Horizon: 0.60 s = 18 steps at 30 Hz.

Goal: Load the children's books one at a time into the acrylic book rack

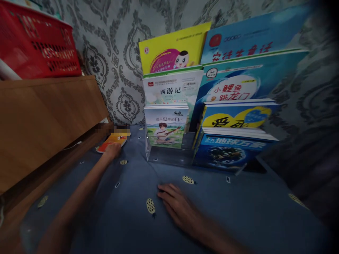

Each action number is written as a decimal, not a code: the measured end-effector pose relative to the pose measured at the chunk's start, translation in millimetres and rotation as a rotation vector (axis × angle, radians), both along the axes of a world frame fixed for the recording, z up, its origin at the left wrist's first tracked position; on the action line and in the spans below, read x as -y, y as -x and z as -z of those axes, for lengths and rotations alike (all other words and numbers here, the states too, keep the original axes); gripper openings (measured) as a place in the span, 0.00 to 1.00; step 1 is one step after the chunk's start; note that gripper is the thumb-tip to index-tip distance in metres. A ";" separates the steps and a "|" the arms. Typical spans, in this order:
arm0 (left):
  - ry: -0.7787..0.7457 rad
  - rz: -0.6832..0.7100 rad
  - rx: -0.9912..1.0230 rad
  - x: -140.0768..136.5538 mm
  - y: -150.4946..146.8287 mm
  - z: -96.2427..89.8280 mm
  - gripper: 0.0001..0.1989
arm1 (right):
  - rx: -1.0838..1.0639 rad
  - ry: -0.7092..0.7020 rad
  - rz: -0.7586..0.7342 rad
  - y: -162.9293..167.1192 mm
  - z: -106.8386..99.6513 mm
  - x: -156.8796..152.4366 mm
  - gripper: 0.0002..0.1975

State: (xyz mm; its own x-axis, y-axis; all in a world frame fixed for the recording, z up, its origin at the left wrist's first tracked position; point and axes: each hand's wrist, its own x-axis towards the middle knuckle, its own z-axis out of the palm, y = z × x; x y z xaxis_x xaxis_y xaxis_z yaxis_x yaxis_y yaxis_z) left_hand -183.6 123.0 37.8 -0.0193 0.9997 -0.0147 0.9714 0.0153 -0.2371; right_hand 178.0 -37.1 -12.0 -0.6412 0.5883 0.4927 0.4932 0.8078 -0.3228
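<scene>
**Left hand (113, 151) on an orange paperback (109, 141)**

Blue pineapple-print cloth (129, 201) spreads between the hands, edged by a wood-grain panel (47, 127) at left and a clear plastic rack (169, 155) of glossy books (166, 127) ahead. The paperback lies beneath the left fingers, their grip unclear; the right hand (176, 204) rests loosely spread on cloth.

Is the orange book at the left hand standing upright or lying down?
Lying down: the orange book shows its broad face upward on the blue cloth, with the left hand at its near edge.
</scene>
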 end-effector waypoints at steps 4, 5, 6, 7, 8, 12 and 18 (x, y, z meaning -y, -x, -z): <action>0.101 -0.008 0.008 15.8 -10.4 2.5 0.14 | -0.001 -0.011 -0.012 0.4 7.8 -3.0 0.15; 0.113 -0.009 0.020 16.4 -10.6 -0.4 0.15 | -0.002 -0.013 -0.012 0.6 8.8 -3.2 0.15; 0.116 -0.014 0.033 15.7 -9.5 -4.3 0.17 | -0.004 -0.015 -0.012 0.7 9.2 -3.2 0.16; 0.109 -0.025 0.048 13.8 -7.2 -8.6 0.18 | -0.007 -0.017 -0.016 0.9 9.1 -3.1 0.16; 0.089 -0.043 0.063 11.2 -4.1 -12.5 0.20 | -0.010 -0.013 -0.020 1.0 8.6 -2.9 0.16; -0.068 -0.155 0.127 1.6 9.5 -10.4 0.26 | -0.020 0.041 -0.034 2.3 5.0 -2.9 0.16; -0.133 -0.229 0.235 1.4 21.3 23.2 0.31 | -0.018 0.070 -0.049 3.4 7.0 -4.9 0.16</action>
State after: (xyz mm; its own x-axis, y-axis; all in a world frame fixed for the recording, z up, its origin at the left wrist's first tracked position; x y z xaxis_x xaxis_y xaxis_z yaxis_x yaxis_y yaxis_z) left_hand -204.8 121.6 14.6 -0.2543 0.9634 0.0849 0.9671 0.2543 0.0110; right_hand 174.7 -32.2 -18.9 -0.6615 0.5901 0.4629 0.4473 0.8058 -0.3881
